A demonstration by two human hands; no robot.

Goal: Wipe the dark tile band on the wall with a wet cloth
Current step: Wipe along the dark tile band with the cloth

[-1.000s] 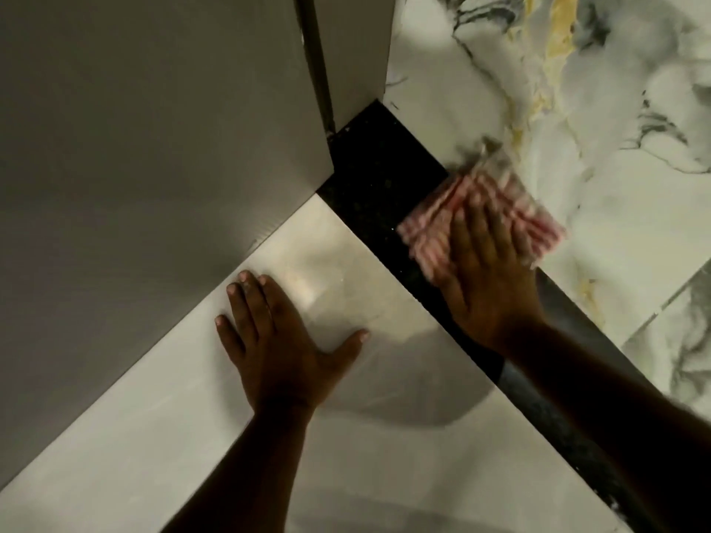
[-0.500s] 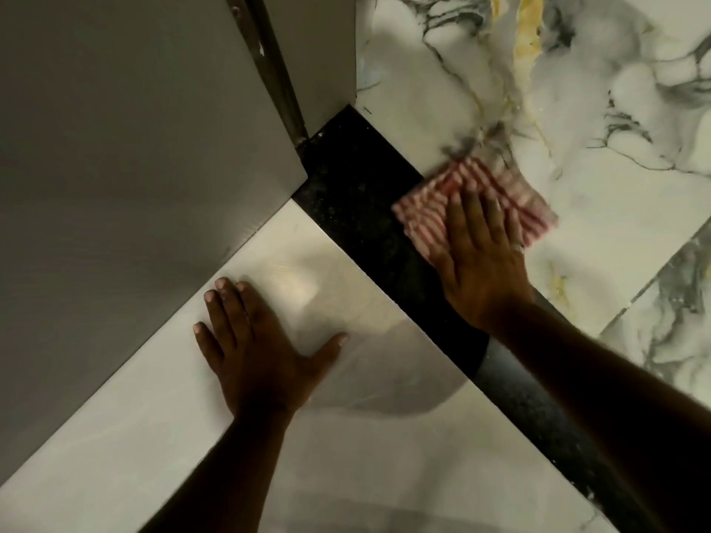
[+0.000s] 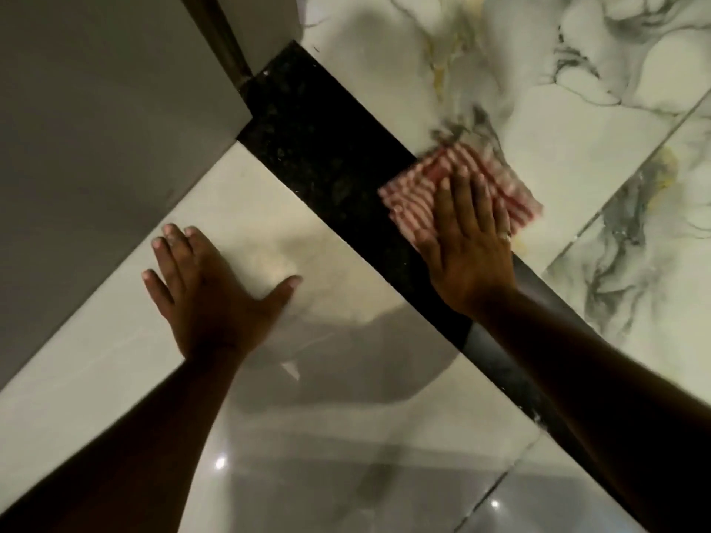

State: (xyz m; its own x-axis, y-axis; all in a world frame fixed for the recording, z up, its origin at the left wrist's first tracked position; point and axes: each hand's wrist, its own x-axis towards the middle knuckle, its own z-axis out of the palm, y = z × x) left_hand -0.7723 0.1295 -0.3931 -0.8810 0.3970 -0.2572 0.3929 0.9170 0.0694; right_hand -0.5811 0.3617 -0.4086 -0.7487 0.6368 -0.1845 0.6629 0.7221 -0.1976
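Two hands: both are laid flat on the wall, with nothing clenched.
Left hand (image 3: 215, 298): it is spread open on the plain pale tile (image 3: 346, 436) nearest the viewer, fingers splayed and nothing held; it is judged to be a brace.
Right hand (image 3: 467, 248): it is pressed palm-down over the cloth (image 3: 419, 190), fingers extended rather than curled, so the cloth is pinned against the wall and not gripped in a fist.
Cloth: red-and-white striped and folded into a flat pad, it lies half on the dark tile band (image 3: 327, 155) and half on the marbled tile (image 3: 558, 121) beyond.
Handling: the cloth is judged soft, light and limp, likely to bunch or slide under the palm on glossy tile; it is best held by flat pressure across its middle.
Band: it runs diagonally, away from the right forearm, between the pale and marbled tiles, and looks speckled ahead of the cloth.
Obstruction: at the far end the band is met by a grey panel (image 3: 96, 121) and a narrow dark post (image 3: 223, 36), where the stroke is expected to be stopped.
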